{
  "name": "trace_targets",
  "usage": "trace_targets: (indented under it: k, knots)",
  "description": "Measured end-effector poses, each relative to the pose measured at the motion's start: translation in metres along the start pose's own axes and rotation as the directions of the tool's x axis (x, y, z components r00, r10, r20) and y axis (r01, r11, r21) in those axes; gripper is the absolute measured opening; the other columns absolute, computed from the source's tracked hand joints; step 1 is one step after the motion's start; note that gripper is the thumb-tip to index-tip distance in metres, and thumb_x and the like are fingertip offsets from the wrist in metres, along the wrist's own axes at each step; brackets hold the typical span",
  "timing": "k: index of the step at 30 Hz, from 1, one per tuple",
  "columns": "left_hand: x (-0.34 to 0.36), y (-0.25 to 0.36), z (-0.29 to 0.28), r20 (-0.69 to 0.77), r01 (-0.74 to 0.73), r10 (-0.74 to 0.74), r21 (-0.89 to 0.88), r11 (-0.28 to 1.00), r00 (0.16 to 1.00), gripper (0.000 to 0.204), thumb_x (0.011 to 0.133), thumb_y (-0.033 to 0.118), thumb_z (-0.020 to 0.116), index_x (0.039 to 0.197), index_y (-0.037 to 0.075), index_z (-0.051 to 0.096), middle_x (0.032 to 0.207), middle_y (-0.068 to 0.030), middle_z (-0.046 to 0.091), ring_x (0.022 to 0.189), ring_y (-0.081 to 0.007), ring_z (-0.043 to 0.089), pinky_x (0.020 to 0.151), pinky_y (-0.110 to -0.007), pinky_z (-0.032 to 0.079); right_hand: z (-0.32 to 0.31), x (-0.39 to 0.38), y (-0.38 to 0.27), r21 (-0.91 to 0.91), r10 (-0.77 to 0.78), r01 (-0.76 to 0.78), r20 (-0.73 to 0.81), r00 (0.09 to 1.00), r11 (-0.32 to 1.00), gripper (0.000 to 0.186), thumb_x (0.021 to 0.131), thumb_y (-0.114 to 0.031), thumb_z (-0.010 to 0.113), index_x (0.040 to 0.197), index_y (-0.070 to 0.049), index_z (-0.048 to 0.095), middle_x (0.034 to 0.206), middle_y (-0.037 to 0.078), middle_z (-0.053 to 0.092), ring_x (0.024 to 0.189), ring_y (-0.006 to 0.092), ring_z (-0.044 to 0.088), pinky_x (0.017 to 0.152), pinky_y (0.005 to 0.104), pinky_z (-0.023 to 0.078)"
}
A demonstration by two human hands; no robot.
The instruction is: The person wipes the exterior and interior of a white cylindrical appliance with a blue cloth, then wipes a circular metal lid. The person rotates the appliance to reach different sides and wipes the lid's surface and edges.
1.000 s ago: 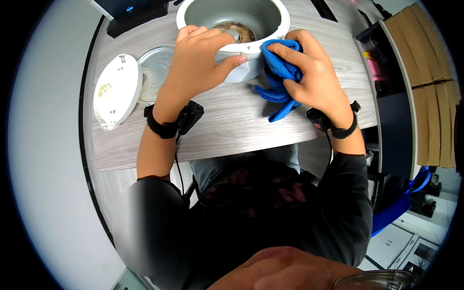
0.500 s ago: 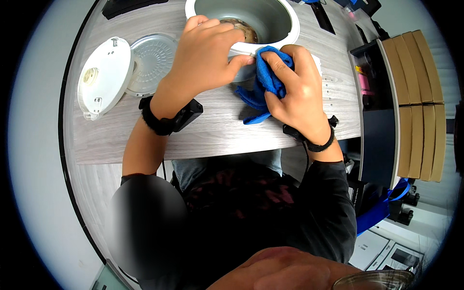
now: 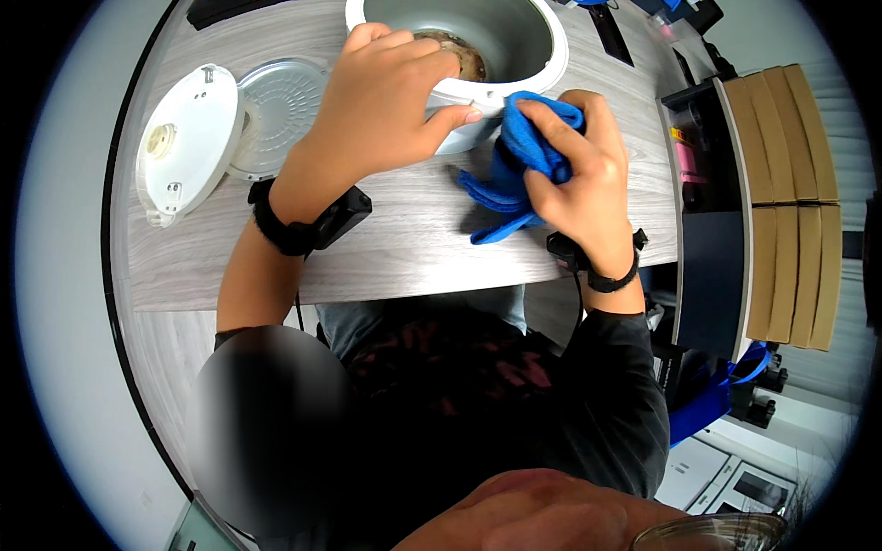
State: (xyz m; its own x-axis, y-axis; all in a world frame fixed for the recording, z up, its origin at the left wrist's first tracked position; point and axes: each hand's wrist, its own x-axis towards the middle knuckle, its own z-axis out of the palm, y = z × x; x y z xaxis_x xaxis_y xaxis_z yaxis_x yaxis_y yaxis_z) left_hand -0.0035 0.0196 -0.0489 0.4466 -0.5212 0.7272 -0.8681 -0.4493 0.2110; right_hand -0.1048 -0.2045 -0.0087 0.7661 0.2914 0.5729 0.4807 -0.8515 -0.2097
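Note:
A white rice cooker body (image 3: pixel 548 77) with a grey inside stands at the desk's far side, and a stained brown heating plate (image 3: pixel 470 62) shows at its bottom. My left hand (image 3: pixel 381 106) holds its near rim, fingers over the edge and thumb outside. My right hand (image 3: pixel 588 170) is closed round a bunched blue cloth (image 3: pixel 520 151), just right of the cooker's front wall. Loose ends of the cloth hang toward the desk. Left of my left hand lie a white oval lid (image 3: pixel 190 133), tilted, and a round, ridged, translucent disc (image 3: pixel 285 106) partly behind it.
The grey wood-grain desk (image 3: pixel 404 243) runs under everything. On the right stand a dark shelf unit (image 3: pixel 717 257) and stacked cardboard boxes (image 3: pixel 792 138). A black object (image 3: pixel 230 9) lies at the far left, a flat black strip (image 3: pixel 610 32) at the far right.
My right hand and the blue cloth have moved a little right, off the cooker's rim. My left hand keeps its hold on the rim. The whole view has shifted slightly.

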Motion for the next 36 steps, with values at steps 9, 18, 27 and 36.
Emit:
trace_targets:
  k: [9,18,27,36]
  knots:
    - [0.001,0.001,0.0,-0.006,-0.018,0.018,0.011,1.0,1.0,0.036,0.081,0.038,0.082,0.088,0.007,0.067,0.08,-0.0052,0.062,0.076,-0.0258,0.055,0.086,-0.04,0.037,0.001,-0.003,0.021,-0.024,0.11,-0.111,-0.049,0.993,0.994,0.058,0.06,0.0,0.07,0.118,-0.007,0.074,0.107,0.019,0.06,0.091,0.0375,0.061,0.081,0.0437,0.054]
    - [0.002,0.003,-0.002,0.011,-0.011,0.011,0.003,1.0,1.0,0.034,0.081,0.035,0.081,0.088,0.006,0.067,0.08,-0.0058,0.063,0.075,-0.0254,0.054,0.083,-0.04,0.036,0.005,-0.002,0.011,0.092,0.073,-0.072,-0.007,0.997,0.993,0.063,0.06,0.0,0.07,0.122,-0.011,0.07,0.102,0.017,0.057,0.092,0.0367,0.06,0.078,0.0444,0.053]
    - [0.003,0.002,-0.003,0.062,0.002,-0.004,0.036,0.999,0.998,0.037,0.079,0.04,0.083,0.089,0.008,0.068,0.081,-0.0034,0.063,0.076,-0.024,0.056,0.086,-0.041,0.038,0.008,0.015,0.071,0.028,0.14,-0.138,-0.057,0.989,0.99,0.059,0.065,0.001,0.069,0.122,-0.014,0.069,0.105,0.017,0.06,0.095,0.0382,0.062,0.081,0.0445,0.055]
    - [0.003,0.002,-0.002,0.046,-0.008,0.005,0.051,0.999,0.999,0.036,0.078,0.04,0.083,0.088,0.009,0.068,0.08,-0.0035,0.063,0.075,-0.0231,0.055,0.085,-0.041,0.037,-0.001,0.006,0.035,0.053,0.033,-0.034,0.03,0.999,0.998,0.063,0.063,-0.001,0.069,0.124,-0.013,0.066,0.103,0.017,0.058,0.093,0.0396,0.06,0.081,0.0451,0.054]
